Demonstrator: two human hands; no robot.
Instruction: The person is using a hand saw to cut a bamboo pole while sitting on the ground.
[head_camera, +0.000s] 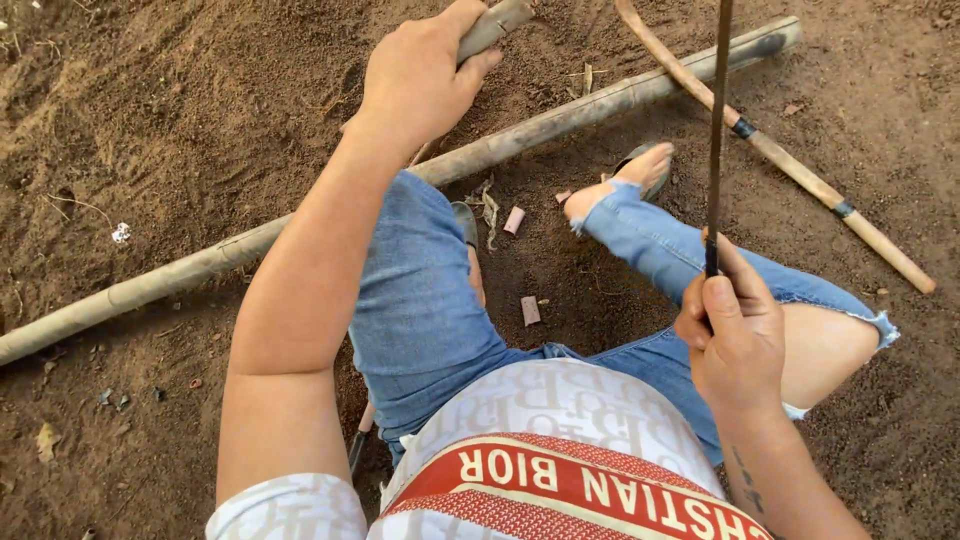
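The person sits on bare brown soil (150, 120), seen from above, knees bent in blue denim shorts. The left hand (420, 75) is clenched around the end of a short grey-brown wooden stick (492, 27), which juts out past the fingers toward the top of the view — the thumb lies along its upper side. The right hand (735, 335) has its grip closed on the lower end of a thin dark straight rod (717, 120), held nearly upright so that it runs from the fist up out of the top edge, in front of the right knee. On the ground beyond the legs lies a long pale bamboo pole (560, 115), stretching from the lower left to the upper right. A thinner tan curved stick with dark bands (800, 170) crosses over it near its far end and slants down to the right. Two small cut pieces of pale wood (521, 265) rest on the soil between the legs — near a sandalled foot (640, 170)
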